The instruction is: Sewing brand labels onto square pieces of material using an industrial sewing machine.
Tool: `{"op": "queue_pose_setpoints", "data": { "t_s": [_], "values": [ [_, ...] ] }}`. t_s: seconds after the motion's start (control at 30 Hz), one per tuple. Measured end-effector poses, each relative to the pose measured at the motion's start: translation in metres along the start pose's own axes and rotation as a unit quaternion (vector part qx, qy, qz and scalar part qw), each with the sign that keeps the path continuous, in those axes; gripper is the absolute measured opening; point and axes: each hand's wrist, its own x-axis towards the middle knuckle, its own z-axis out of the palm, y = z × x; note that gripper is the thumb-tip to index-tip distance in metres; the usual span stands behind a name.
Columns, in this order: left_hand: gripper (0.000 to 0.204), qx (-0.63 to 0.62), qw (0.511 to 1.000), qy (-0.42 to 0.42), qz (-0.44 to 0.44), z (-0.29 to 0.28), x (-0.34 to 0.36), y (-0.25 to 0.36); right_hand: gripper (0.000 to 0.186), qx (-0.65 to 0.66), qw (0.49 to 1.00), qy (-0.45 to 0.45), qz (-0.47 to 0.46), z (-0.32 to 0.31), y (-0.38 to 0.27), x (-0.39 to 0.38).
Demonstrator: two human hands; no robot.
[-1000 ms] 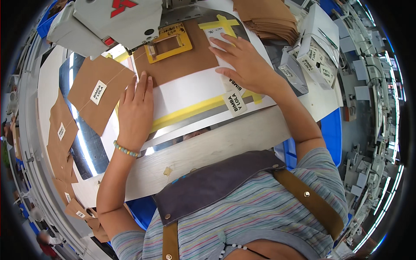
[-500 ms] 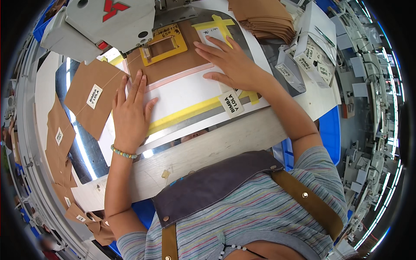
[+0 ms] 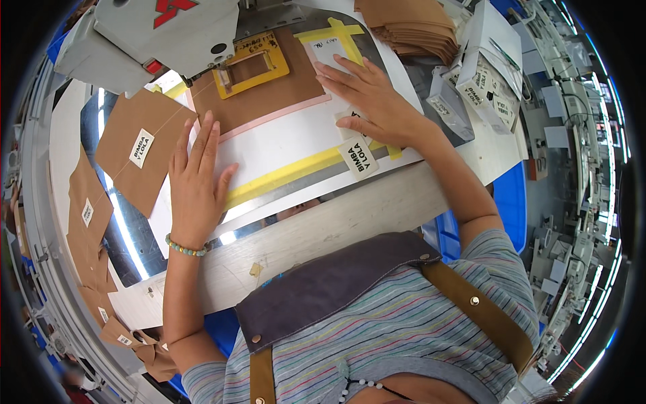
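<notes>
My left hand (image 3: pixel 196 176), with a bead bracelet, lies with fingers spread on a white sheet (image 3: pixel 269 149) beside the left lower part of a brown panel (image 3: pixel 257 109) edged by a pink strip. My right hand (image 3: pixel 370 106) rests open across a taped white card (image 3: pixel 326 50) and the panel's right side, near loose white labels (image 3: pixel 359 159). A yellow frame (image 3: pixel 272 81) sits on the panel under the white sewing machine head (image 3: pixel 168 40). Joined brown pieces with white labels (image 3: pixel 121 161) lie left of my left hand, linked by thread.
A stack of brown pieces (image 3: pixel 404 30) is at the back right, next to open white boxes (image 3: pixel 484 87) of labels. A blue bin (image 3: pixel 508 202) sits below the worktop's right side. The pale front edge (image 3: pixel 323 202) runs between the work and my body. Machinery stands at both rims.
My hands, the white sheet, the panel and its yellow frame have shifted left. My left thumb has come out from the fingers, and a pink strip along the panel's edge now shows.
</notes>
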Motion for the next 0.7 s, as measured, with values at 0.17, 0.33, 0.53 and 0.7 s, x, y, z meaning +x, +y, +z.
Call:
{"op": "queue_pose_setpoints", "data": {
  "t_s": [0.17, 0.33, 0.53, 0.7],
  "values": [
    [0.063, -0.013, 0.999, -0.031, 0.032, 0.0023, -0.0021, 0.0012, 0.073, -0.017, 1.000, -0.018, -0.008, 0.0023, -0.0039, 0.0021],
    [0.060, -0.024, 0.999, -0.016, 0.038, -0.0005, -0.0019, -0.0008, 0.072, 0.016, 1.000, -0.015, -0.014, 0.0001, -0.0055, 0.0029],
    [0.062, -0.008, 1.000, 0.025, 0.005, -0.0010, -0.0021, 0.0052, 0.069, 0.015, 1.000, -0.012, -0.014, -0.0041, -0.0076, 0.0019],
    [0.063, 0.020, 1.000, -0.002, 0.012, -0.0027, -0.0048, 0.0003, 0.071, 0.015, 1.000, -0.015, -0.017, -0.0047, -0.0077, 0.0028]
  ]
}}
